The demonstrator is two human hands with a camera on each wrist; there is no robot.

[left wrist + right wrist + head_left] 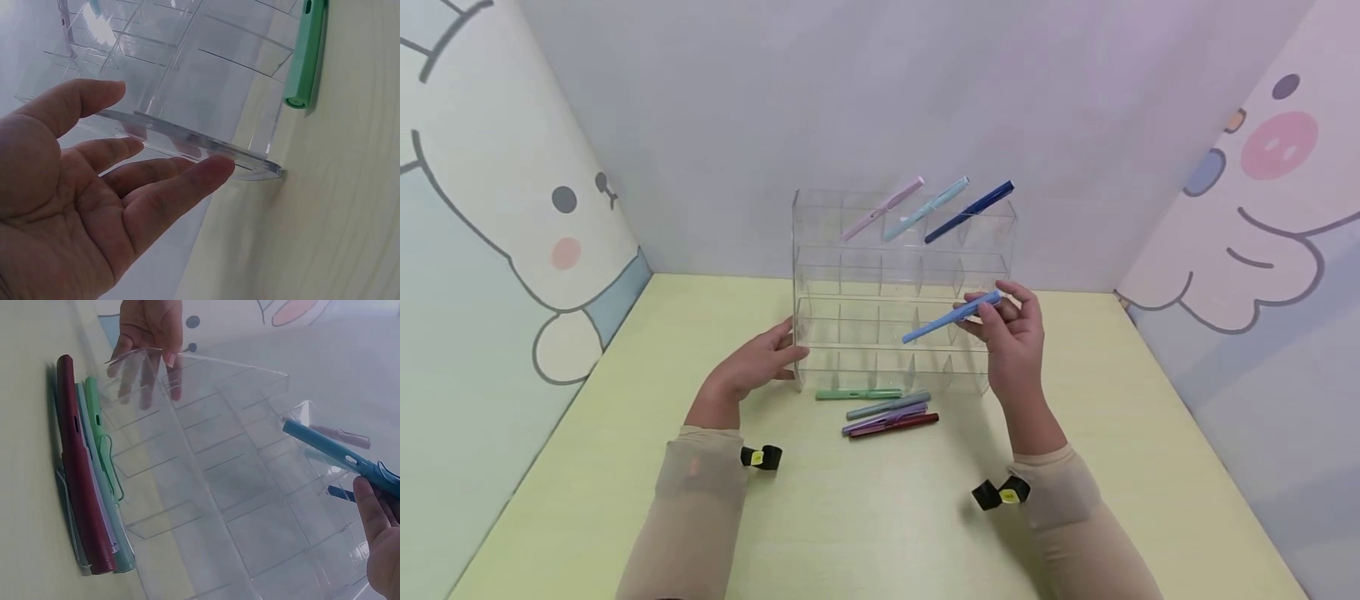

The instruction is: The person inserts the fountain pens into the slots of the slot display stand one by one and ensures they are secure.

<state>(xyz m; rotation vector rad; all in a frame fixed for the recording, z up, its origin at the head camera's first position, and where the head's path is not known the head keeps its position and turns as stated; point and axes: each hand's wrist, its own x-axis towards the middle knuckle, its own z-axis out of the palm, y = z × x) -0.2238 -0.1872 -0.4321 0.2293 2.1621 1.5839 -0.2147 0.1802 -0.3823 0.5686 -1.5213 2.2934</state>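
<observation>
A clear acrylic rack (865, 347) with tiered compartments stands on the table. My left hand (758, 362) is at its left side; in the left wrist view the fingers, loosely extended, touch the side panel, thumb spread apart. My right hand (1017, 337) pinches a blue pen (942, 323) between thumb and fingers, in front of the rack's right part. The pen slants, its clip end up by the fingers. In the top tier lean a pink pen (883, 208), a light blue pen (927, 208) and a dark blue pen (970, 212).
Several pens lie on the table before the rack: a green pen (857, 394), a grey-blue pen (883, 406), a purple pen (880, 422) and a dark red pen (898, 427). A pale wall (715, 167) rises behind; cartoon-printed panels flank the table (865, 517).
</observation>
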